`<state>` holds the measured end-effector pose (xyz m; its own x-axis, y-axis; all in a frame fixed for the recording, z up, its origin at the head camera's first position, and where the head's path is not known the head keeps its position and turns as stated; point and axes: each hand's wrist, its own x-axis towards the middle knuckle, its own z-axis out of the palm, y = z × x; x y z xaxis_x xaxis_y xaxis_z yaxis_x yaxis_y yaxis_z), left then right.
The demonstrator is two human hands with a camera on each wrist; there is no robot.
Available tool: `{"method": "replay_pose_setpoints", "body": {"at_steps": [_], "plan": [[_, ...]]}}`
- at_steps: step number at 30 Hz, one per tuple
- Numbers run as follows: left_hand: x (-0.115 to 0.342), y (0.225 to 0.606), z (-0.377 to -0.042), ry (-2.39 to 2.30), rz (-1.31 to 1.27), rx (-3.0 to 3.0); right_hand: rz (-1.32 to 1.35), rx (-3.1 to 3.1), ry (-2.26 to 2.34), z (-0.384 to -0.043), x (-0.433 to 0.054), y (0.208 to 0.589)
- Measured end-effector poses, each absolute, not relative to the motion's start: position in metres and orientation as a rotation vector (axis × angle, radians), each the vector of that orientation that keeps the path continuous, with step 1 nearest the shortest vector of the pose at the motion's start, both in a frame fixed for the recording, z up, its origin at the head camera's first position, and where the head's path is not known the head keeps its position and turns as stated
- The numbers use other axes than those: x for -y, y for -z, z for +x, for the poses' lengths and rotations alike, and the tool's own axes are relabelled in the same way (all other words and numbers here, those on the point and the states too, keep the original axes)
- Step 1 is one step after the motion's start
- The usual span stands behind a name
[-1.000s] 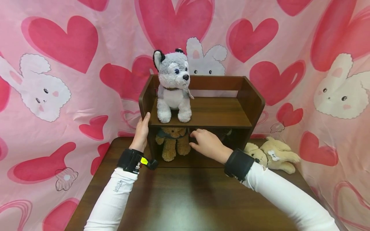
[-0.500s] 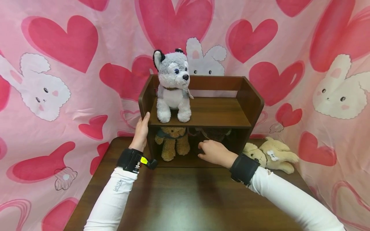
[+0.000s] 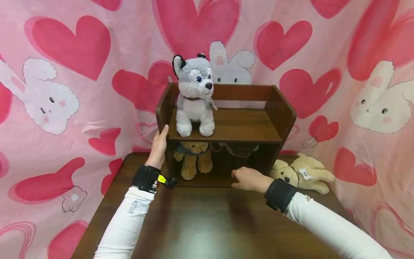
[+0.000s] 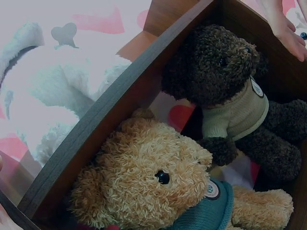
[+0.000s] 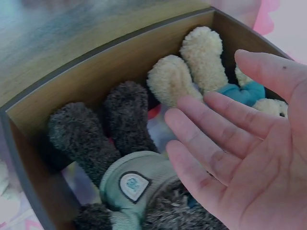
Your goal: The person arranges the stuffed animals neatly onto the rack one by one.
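Note:
My left hand [image 3: 158, 148] rests against the left side panel of a dark brown wooden shelf [image 3: 245, 124], its thumb pointing up along the edge. In front of the lower compartment hovers my right hand [image 3: 250, 178], holding nothing; the right wrist view shows its fingers [image 5: 216, 129] loosely spread. A tan teddy bear [image 3: 194, 160] in a blue-green top sits at the left of that compartment. To its right sits a dark brown teddy bear [image 4: 206, 67] in a pale green sweater, mostly in shadow in the head view. A grey and white plush husky [image 3: 194, 97] sits upright on the upper shelf, at the left.
A cream plush dog [image 3: 304, 174] lies on its side on the brown table [image 3: 200, 219], right of the shelf. A pink curtain [image 3: 129, 39] with hearts and rabbits hangs behind and at both sides.
My right hand has drawn back from the lower compartment, moving right and toward me, so more of the dark bear shows. The left hand and the plush toys have stayed put.

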<state>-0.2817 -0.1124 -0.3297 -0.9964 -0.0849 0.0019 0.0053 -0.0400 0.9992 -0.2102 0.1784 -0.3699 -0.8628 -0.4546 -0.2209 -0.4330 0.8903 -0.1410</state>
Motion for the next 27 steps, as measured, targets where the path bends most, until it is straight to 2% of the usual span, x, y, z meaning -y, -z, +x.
{"method": "replay_pose_setpoints", "body": {"at_steps": [27], "plan": [[0.113,0.333,-0.284,2.205,0.08,2.145,-0.654,-2.777,0.253,-0.209,-0.237,0.387]]}}
